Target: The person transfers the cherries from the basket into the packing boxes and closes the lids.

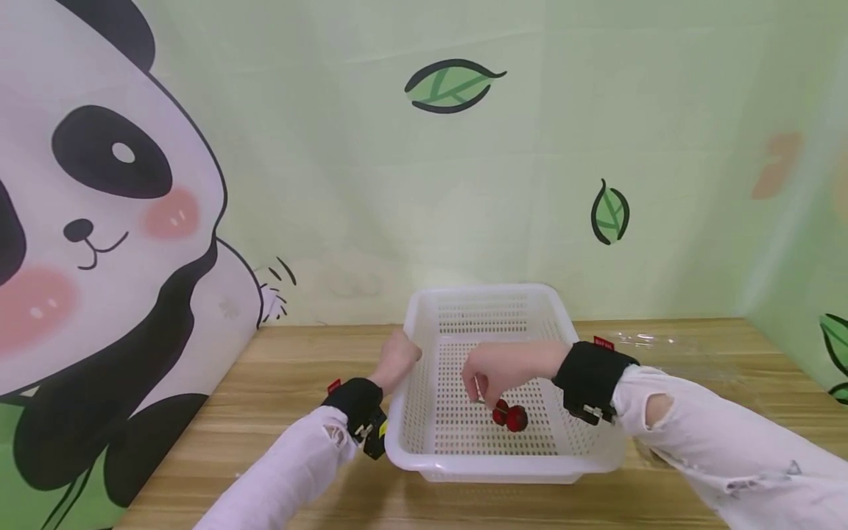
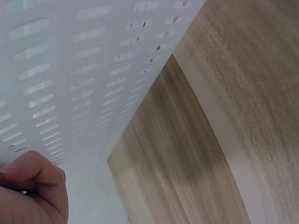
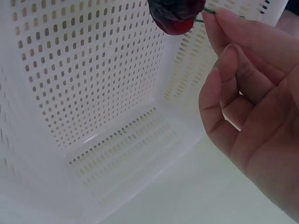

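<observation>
A white plastic basket [image 1: 503, 465] with slotted walls stands on the wooden table. My left hand [image 1: 397, 358] is at its left rim, fingers curled against the edge; the left wrist view shows the curled fingers [image 2: 39, 179] beside the slotted wall. Over the basket's inside, my right hand [image 1: 493, 368] pinches thin green stems [image 3: 209, 10] between thumb and forefinger. From these stems hang two dark red cherries [image 1: 516, 418], above the perforated bottom. Only part of the cherries [image 3: 175, 21] shows at the top of the right wrist view.
The wooden table [image 1: 291, 383] runs back to a pale green cloth backdrop [image 1: 331, 184] printed with a panda and leaves. Clear, shiny plastic [image 1: 662, 346] lies on the table to the right of the basket, partly behind the right sleeve.
</observation>
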Motion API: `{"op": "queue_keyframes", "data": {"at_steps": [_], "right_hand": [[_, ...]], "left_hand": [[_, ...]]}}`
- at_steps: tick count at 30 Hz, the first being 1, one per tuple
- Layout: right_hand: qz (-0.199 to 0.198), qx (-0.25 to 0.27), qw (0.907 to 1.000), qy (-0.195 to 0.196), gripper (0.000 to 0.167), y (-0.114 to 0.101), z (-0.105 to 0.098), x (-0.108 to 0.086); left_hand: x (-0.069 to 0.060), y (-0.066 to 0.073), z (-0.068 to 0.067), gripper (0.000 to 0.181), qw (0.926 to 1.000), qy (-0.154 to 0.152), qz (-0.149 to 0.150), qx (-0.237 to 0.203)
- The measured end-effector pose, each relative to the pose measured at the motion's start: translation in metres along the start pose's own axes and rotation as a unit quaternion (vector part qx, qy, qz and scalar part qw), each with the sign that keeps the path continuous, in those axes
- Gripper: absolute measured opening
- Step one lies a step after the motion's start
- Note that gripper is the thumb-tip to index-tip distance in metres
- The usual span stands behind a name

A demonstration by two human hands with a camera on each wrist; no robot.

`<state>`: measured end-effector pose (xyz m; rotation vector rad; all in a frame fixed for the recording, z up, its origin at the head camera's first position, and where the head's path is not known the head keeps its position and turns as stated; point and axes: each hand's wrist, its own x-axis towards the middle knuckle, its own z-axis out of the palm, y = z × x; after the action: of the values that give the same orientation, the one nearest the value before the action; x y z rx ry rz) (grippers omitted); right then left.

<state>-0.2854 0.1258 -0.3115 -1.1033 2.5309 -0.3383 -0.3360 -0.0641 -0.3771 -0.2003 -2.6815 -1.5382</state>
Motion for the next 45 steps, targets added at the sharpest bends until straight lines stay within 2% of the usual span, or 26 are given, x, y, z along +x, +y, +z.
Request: {"op": "queue_keyframes", "data": {"at_steps": [5,10,15,19,34,39,45], "right_hand": [[-0.002,-0.008,1.0000,0.005,0.017,0.001,-0.005,-0.005],[-0.011,0.006,0.9999,0.008,0.016,0.001,-0.011,-0.010],[0.002,0.016,0.9998,0.014,0.016,0.003,-0.019,-0.016],[0.007,0.015,0.9997,0.020,0.014,0.007,-0.026,-0.024],[-0.027,0.038,0.9972,0.058,0.012,0.027,-0.048,-0.055],[-0.028,0.051,0.9961,0.065,0.011,0.035,-0.055,-0.065],[-0.008,0.056,0.9953,0.078,0.010,0.042,-0.060,-0.080]], "left_hand": [[-0.001,0.000,0.000,0.030,1.0000,-0.001,0.001,-0.007],[-0.002,-0.001,-0.001,0.031,0.9999,-0.006,0.003,-0.012],[-0.002,-0.001,-0.001,0.032,0.9998,-0.011,-0.003,-0.018],[-0.001,-0.002,-0.001,0.033,0.9998,-0.010,-0.006,-0.017],[-0.003,0.000,-0.002,0.032,0.9999,-0.009,-0.007,-0.006],[-0.002,0.000,-0.001,0.032,0.9999,-0.011,-0.006,-0.005],[0.000,0.001,0.000,0.032,0.9998,-0.008,-0.016,-0.003]]}}
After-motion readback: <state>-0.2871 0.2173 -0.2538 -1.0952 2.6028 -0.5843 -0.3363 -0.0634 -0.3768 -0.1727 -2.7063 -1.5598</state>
